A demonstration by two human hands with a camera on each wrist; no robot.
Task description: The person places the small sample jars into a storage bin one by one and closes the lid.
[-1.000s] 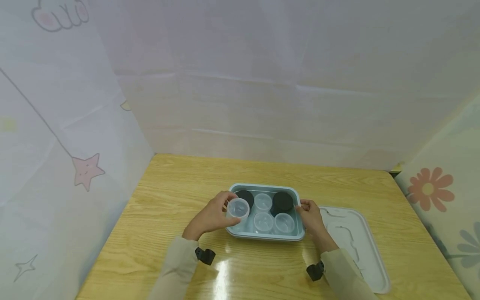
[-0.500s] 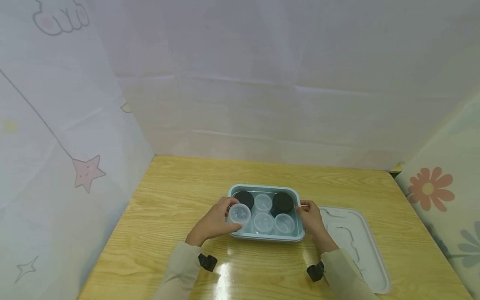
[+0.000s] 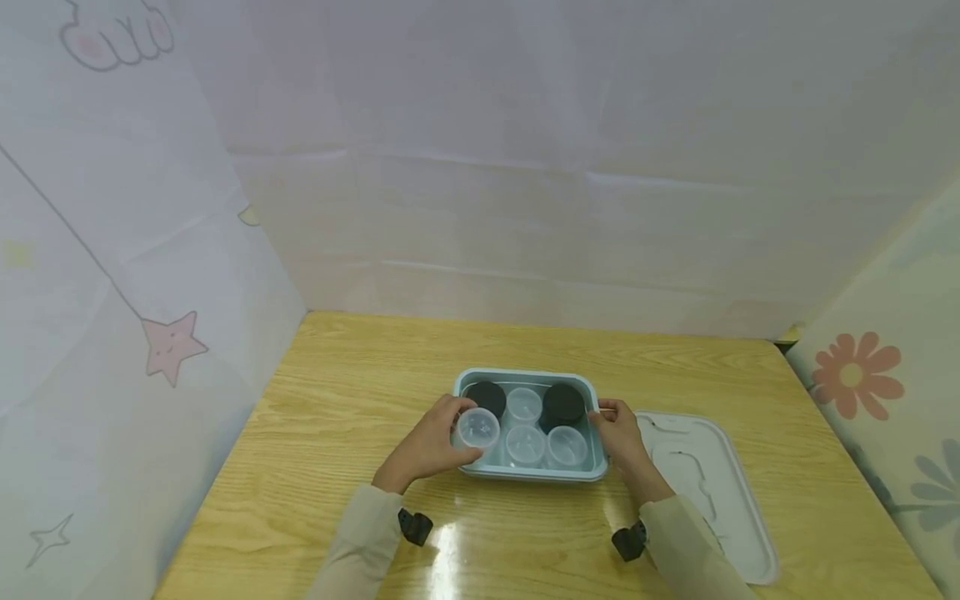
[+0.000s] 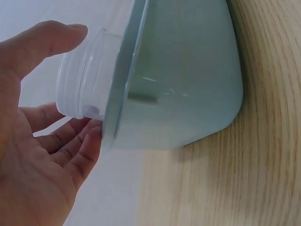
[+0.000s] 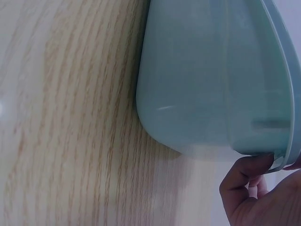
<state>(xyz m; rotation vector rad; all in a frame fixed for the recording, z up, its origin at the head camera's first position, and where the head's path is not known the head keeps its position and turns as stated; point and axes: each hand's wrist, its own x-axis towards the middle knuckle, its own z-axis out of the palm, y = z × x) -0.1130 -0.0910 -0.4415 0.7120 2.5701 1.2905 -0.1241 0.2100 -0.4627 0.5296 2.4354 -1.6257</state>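
Note:
A pale blue-green plastic bin [image 3: 534, 475] stands on the table. In it are several round jars: two black-topped ones, the left [image 3: 486, 398] and the right [image 3: 562, 405], and clear ones such as the front-middle jar [image 3: 525, 447]. My left hand [image 3: 429, 442] holds a clear plastic jar with a ribbed lid [image 4: 70, 87] between thumb and fingers at the bin's left end. Its upper part stands above the rim; its lower part is hidden behind the bin wall. My right hand [image 3: 621, 435] grips the rim at the right end, fingers [image 5: 251, 165] curled against it.
A pale tray-like lid [image 3: 701, 483] lies on the wooden table [image 3: 360, 375] to the right, partly under the right forearm. Printed cloth [image 3: 450, 208] hangs behind the table and at both sides.
Over the first half second, my left hand and its clear jar moved slightly down and toward me. Since then they have stayed nearly still. The right hand keeps its grip on the bin.

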